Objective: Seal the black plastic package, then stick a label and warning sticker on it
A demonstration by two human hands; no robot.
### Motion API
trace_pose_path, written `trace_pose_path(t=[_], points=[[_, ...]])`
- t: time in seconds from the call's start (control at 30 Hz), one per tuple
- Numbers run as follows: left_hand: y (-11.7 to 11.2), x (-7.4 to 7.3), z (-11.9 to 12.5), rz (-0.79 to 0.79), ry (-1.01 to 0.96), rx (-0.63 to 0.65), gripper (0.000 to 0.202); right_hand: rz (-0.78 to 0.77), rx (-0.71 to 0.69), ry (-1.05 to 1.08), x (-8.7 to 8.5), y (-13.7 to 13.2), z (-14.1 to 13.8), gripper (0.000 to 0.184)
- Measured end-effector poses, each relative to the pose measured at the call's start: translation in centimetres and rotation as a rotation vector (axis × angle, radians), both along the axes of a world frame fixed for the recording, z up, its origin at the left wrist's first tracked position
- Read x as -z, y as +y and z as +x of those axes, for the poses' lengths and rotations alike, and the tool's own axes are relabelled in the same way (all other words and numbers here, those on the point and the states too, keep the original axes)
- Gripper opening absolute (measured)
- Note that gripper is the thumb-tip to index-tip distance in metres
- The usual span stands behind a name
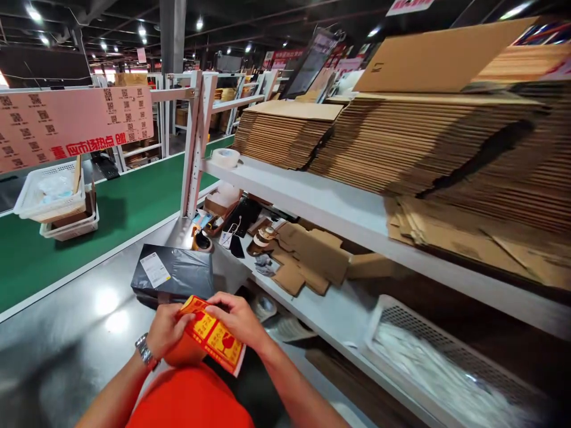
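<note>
Between my two hands is a red and yellow printed paper sheet (214, 336), held tilted in front of my body. My left hand (168, 330), with a metal watch at the wrist, pinches its left end. At its upper edge my right hand (238, 318) grips it with thumb and fingers. Just beyond the hands lies a dark plastic-wrapped parcel (190, 270) with a white label on top. The sheet's lower end hangs over my red clothing.
A metal table (98, 333) borders a green conveyor belt (125, 208) carrying stacked white baskets (49, 205). On the right, a shelf (285, 184) bears flattened cardboard boxes (383, 137). Below are tape rolls (265, 235), loose cardboard (312, 258) and a white basket (379, 309) of plastic bags.
</note>
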State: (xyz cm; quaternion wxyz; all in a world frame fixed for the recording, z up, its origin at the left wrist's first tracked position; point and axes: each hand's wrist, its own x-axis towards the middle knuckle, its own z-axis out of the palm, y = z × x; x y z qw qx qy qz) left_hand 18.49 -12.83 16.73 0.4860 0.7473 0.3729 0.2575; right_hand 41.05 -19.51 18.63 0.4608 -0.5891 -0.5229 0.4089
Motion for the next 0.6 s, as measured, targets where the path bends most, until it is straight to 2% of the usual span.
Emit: trace_pose_path(t=[0.13, 0.23, 0.3, 0.4, 0.5, 0.6], points=[[0.3, 0.3, 0.4, -0.003, 0.109, -0.065, 0.050, -0.050, 0.080, 0.071, 1.3, 0.9, 0.0, 0.030], [1.2, 0.5, -0.2, -0.019, 0.210, -0.123, 0.058, 0.048, 0.108, 0.057, 1.9, 1.5, -0.3, 0.028], [1.9, 0.7, -1.4, -0.010, 0.252, -0.134, 0.064, 0.101, 0.107, 0.036, 2.4, 2.2, -0.5, 0.029], [2.9, 0.8, -4.6, -0.002, 0.333, -0.172, 0.072, 0.040, 0.167, 0.097, 3.9, 4.0, -0.5, 0.038], [3.3, 0.8, -9.1, -0.010, 0.423, -0.239, 0.075, -0.057, 0.300, 0.189, 5.8, 7.0, 0.1, 0.053], [2.9, 1.0, -13.8, -0.023, 0.480, -0.279, 0.079, -0.130, 0.370, 0.018, 7.3, 10.5, 1.1, 0.061]])
